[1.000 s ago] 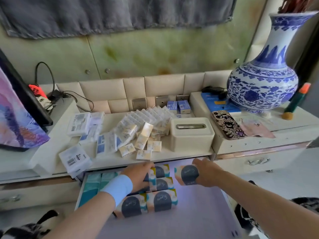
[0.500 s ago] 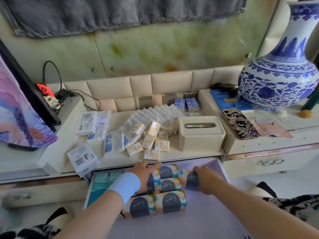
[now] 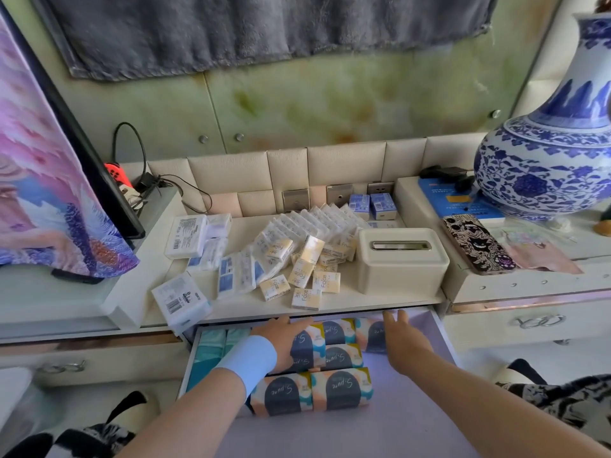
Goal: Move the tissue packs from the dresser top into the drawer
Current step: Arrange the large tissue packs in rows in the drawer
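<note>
Already in the drawer: patterned tissue packs (image 3: 340, 390) lie in rows across the middle and teal packs (image 3: 211, 352) line the left wall. The drawer (image 3: 363, 434) stands open, its lilac floor bare at the right and front.
Left hand (image 3: 284, 342): wearing a blue wristband (image 3: 246, 365), it lies flat on the patterned packs near the drawer's rear, fingers straight, gripping nothing.
Right hand (image 3: 401, 342): its fingers are straight and spread, resting against the right side of the rearmost pack (image 3: 370, 333), curled round nothing.
Dresser top (image 3: 344, 302): small "Face" packs (image 3: 305, 297) lie near the front edge, with clear-wrapped packs (image 3: 317, 219) in a leaning row behind them. Blue-and-white packs (image 3: 236, 276) lie to their left. Of the white barcoded packs (image 3: 180, 300), one overhangs the front edge above the drawer's left corner.
In the way: the top's front edge overhangs the drawer's rear, and both hands' fingertips reach just beneath it. A cream tissue box (image 3: 401, 262) stands at the right end, above the right hand.
Around: a blue-and-white vase (image 3: 545, 166) and a phone (image 3: 479, 246) sit on the raised right section. Small blue boxes (image 3: 372, 206) stand at the back edge, a draped screen (image 3: 49, 193) and cables (image 3: 155, 183) are on the left, and a grey towel (image 3: 264, 28) hangs on the wall.
</note>
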The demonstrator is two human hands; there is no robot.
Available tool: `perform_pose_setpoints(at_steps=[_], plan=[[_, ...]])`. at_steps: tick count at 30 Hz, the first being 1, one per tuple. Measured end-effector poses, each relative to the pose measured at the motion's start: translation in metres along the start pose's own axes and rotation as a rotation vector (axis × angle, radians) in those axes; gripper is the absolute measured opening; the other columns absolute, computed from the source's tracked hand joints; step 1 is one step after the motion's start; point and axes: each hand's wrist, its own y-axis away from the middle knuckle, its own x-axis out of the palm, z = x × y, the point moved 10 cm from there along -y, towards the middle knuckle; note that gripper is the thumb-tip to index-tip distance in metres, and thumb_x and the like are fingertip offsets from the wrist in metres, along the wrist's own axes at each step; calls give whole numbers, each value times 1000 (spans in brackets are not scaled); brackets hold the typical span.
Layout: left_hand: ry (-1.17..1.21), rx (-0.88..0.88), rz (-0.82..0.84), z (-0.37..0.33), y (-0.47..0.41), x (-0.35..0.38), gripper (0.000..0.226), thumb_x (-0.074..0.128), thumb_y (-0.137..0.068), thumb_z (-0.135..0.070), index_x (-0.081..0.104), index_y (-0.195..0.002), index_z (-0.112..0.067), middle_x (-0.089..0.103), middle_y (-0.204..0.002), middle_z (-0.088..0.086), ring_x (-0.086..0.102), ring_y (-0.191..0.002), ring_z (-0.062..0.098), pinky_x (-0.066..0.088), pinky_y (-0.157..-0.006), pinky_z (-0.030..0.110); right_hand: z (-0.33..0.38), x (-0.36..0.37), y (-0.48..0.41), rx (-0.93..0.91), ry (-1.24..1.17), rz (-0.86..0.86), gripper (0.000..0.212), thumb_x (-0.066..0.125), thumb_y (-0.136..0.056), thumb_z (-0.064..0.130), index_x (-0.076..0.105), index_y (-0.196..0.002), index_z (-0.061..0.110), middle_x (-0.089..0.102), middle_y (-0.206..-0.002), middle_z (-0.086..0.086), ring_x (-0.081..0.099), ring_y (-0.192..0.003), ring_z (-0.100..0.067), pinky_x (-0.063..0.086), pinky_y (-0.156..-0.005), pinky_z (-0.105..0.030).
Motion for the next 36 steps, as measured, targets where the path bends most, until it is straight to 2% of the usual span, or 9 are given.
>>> perform_pose_setpoints(at_steps=[3, 7, 10, 13, 17, 22, 28, 32, 36], plan=[[93, -8, -44, -6, -1, -7, 75, 61, -84, -26, 24, -149, -36, 46, -144, 0, 52, -122, 26, 49, -95, 40, 7, -13, 13, -33, 113, -54, 79, 64, -84, 8, 23, -150, 16, 23, -153, -13, 63, -110, -27, 51, -74, -33], [154, 50, -110, -29, -4, -17, 56, 64, -81, -28, 43, -132, -32, 55, -125, -4, 56, -106, 21, 50, -87, 35, 37, -40, 38, -167, 41, -139, 51, 55, -87, 16, 40, -135, 20, 50, -131, -4, 61, -109, -26, 48, -81, -35], [203, 142, -147, -49, -5, -21, 54, 64, -80, -19, 49, -130, -32, 52, -124, -3, 53, -111, 20, 47, -92, 35, 58, -55, 55, -368, -303, -155, 73, 66, -75, 14, 33, -139, 27, 44, -137, 2, 54, -118, -25, 46, -94, -38], [245, 188, -179, -60, -6, -22, 51, 65, -80, -20, 53, -129, -29, 52, -124, -1, 52, -115, 21, 46, -97, 35, 66, -45, 69, -529, -338, -30, 84, 64, -72, 15, 27, -146, 31, 37, -145, 4, 40, -131, -20, 35, -110, -38], [331, 199, -202, -70, -8, -20, 56, 70, -77, -34, 54, -130, -35, 55, -124, -6, 53, -116, 16, 45, -99, 32, 56, -37, 69, -488, -290, -2, 77, 68, -76, 48, 34, -143, 33, 48, -139, 4, 45, -125, -19, 37, -106, -34], [307, 216, -163, -80, -15, -10, 68, 67, -82, -31, 33, -142, -35, 45, -141, -6, 46, -128, 18, 44, -103, 39, 16, -51, 45, -290, -61, -65, 55, 69, -71, 54, 49, -115, 28, 57, -116, 2, 55, -105, -20, 46, -87, -33], [-123, 112, 88, -49, -20, 36, 95, 74, -80, -37, 15, -153, -37, 7, -162, 0, 13, -147, 31, 32, -114, 49, -25, -22, 29, -112, 216, 65, 57, 58, -75, 36, 44, -128, 17, 58, -125, -6, 55, -118, -26, 46, -91, -34], [-212, 58, 222, -33, -17, 67, 106, 74, -84, -28, -5, -152, -47, -13, -163, 0, -6, -150, 36, 22, -118, 56, -18, 2, 28, -141, 167, 85, 69, 66, -84, 37, 35, -140, 14, 45, -136, -11, 48, -124, -27, 48, -93, -35], [-152, 64, 159, -32, -23, 64, 101, 71, -83, -16, 4, -153, -44, -4, -163, 1, -1, -150, 35, 27, -117, 52, -2, 1, 25, -192, 192, -1, 61, 68, -86, 26, 38, -138, 18, 40, -138, -11, 49, -122, -27, 47, -94, -36]])
